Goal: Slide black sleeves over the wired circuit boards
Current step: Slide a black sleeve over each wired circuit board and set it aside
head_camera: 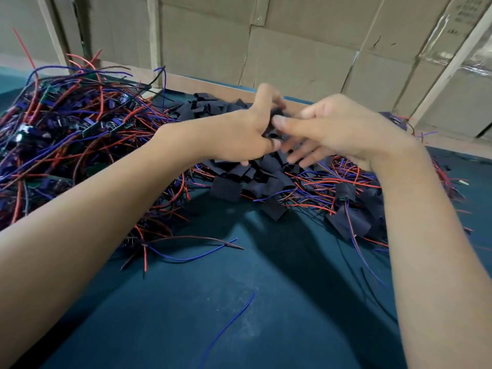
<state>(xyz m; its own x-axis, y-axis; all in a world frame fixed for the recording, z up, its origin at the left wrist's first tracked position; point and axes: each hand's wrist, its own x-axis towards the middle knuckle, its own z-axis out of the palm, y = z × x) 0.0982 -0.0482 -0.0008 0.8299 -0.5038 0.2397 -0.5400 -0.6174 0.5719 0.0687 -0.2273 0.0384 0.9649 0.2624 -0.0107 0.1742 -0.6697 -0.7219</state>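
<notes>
- Holding a black sleeve (274, 123) above the table, your left hand (239, 134) has its fingers curled round it, thumb on top.
- Your right hand (338, 129) meets the left at the sleeve; its thumb presses the sleeve's near end, while the other fingers are spread and blurred, so whether they grip anything cannot be told.
- Whether a board sits inside the held sleeve cannot be told; the hands cover most of it.
- The pile of loose black sleeves (255, 177) lies directly beneath your hands, extending back to the table's far edge.
- The heap of wired circuit boards (69, 129), with red and blue leads tangled, lies to your left, touching the sleeve pile.
- The sleeved boards (351, 217) with leads trailing out lie to your right, partly hidden by your right forearm.
- The green table mat (213, 302) carries one stray blue wire (229, 323) near you.
- Cardboard cartons (292, 49) stand stacked behind the table.
</notes>
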